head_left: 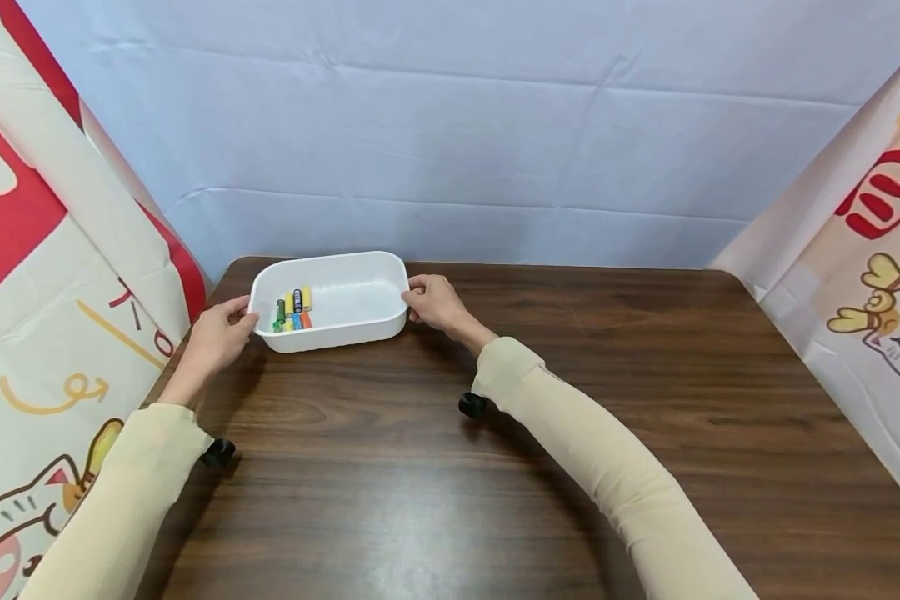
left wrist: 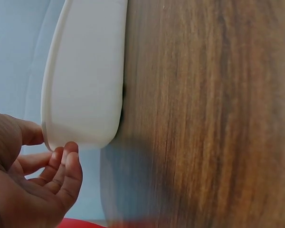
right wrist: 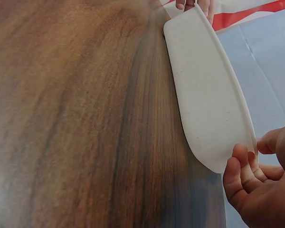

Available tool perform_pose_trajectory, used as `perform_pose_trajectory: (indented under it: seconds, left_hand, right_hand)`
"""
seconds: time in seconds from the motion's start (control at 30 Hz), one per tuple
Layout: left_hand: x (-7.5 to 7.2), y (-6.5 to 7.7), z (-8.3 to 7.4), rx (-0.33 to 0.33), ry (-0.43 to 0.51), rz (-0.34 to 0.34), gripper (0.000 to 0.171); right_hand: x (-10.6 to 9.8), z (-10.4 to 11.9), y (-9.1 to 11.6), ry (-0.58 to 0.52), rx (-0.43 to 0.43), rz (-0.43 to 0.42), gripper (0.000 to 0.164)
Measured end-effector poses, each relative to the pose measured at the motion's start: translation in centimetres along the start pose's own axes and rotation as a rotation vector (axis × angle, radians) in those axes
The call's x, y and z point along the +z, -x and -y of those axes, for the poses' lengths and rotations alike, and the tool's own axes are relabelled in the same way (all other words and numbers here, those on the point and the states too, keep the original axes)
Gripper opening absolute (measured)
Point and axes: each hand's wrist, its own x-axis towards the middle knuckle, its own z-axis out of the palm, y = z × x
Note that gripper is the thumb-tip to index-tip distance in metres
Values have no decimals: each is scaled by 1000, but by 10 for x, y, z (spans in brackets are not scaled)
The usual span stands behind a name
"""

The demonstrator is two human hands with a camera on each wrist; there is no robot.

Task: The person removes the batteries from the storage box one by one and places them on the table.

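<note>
A white plastic basin (head_left: 345, 335) with rounded corners stands at the far left part of the table. Several small batteries (head_left: 297, 302) in yellow, green, blue and orange lie in its left end, side by side in two rows. My left hand (head_left: 221, 335) pinches the basin's left end at the rim, thumb on top and fingers below, as the left wrist view shows. At the opposite end my right hand (head_left: 437, 302) pinches the rim in the same way. Both wrist views show the outer side wall (left wrist: 88, 71) of the basin; the batteries are hidden there.
The dark wooden table (head_left: 607, 358) has rounded far corners. A pale cloth (head_left: 450, 125) hangs behind its far edge. Printed sheets (head_left: 37, 275) with cartoon cats hang on the left and right. A black wrist device (head_left: 218, 452) sits under each cuff.
</note>
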Motion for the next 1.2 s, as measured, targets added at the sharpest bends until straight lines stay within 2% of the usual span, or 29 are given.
perform_pose_trajectory:
  seconds: [0.17,0.43,0.9,1.2]
  left_hand:
    - [0,5,0,35,-17,-6,53]
    - [-1,14,1,81,-46,14,52]
    - [1,34,-5,119,-42,39,50]
    - [4,49,-9,106,-38,62,49]
  right_hand:
    - [-2,-1,8,-31,-5,42,41]
    - [-6,-4,25,-16,-17,77,45]
    - [-11,-6,53,30,-41,114,53]
    - [-14,-5,72,16,-48,133,57]
